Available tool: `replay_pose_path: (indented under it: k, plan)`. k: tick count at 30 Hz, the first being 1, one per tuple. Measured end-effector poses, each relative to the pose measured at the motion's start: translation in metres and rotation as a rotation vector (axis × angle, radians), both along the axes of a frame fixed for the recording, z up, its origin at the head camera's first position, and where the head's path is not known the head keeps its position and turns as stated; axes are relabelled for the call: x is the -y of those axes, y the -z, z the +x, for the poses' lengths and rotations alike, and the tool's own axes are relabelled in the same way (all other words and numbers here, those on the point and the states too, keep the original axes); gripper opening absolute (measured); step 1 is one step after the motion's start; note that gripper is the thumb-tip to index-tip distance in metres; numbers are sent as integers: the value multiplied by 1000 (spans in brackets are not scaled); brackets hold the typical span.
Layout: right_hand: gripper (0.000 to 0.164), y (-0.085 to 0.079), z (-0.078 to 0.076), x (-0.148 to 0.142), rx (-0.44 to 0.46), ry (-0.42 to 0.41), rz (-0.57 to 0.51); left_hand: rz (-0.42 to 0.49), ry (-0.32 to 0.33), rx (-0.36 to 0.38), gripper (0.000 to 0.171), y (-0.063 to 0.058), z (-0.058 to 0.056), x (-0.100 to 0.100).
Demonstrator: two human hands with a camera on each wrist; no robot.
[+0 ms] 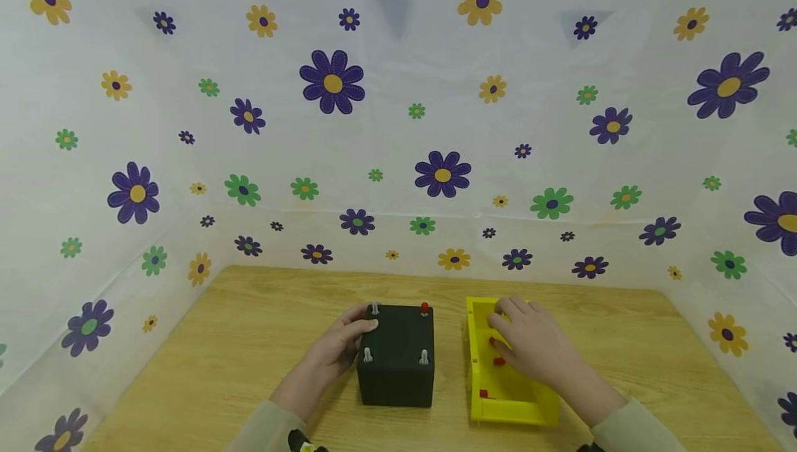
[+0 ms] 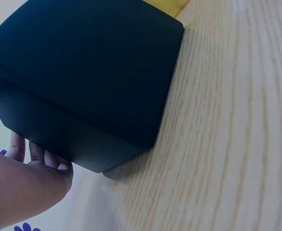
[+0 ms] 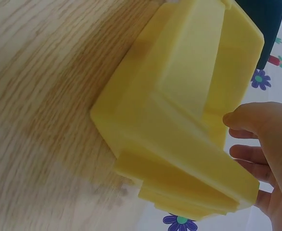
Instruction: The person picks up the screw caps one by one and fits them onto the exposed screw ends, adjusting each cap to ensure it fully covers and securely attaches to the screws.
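While the black box [image 1: 401, 338] is being gripped on the wooden table [image 1: 261, 331] by the left hand [image 1: 335, 349], the yellow bin [image 1: 507, 412] is being entered by the right hand [image 1: 535, 342], seemingly empty, fingers parted. Red pieces [image 1: 499, 362] are possibly being exposed to scattering by a careless thumb, some bin floor being hidden beneath.

One box [image 1: 398, 338], one yellow bin [image 1: 507, 411], four posts [image 1: 367, 355]
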State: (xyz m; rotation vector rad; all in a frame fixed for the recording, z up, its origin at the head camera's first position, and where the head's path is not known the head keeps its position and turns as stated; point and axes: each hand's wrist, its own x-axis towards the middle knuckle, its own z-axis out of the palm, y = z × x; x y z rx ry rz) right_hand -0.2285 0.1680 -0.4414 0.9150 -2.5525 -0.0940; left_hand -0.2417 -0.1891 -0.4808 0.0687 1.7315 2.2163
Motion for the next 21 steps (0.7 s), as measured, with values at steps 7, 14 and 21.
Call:
replay_pose_path:
  k: [7, 14, 21]
  plan:
    - [27, 2, 1, -3, 18, 2, 26, -13, -2, 7, 35, -2, 0, -1]
    - [29, 2, 4, -3, 47, 8, 38, -15, -12, 9, 34, -3, 0, -1]
    - [29, 5, 4, -4, 109, 22, 43, -14, 3, -3, 36, -4, 1, -1]
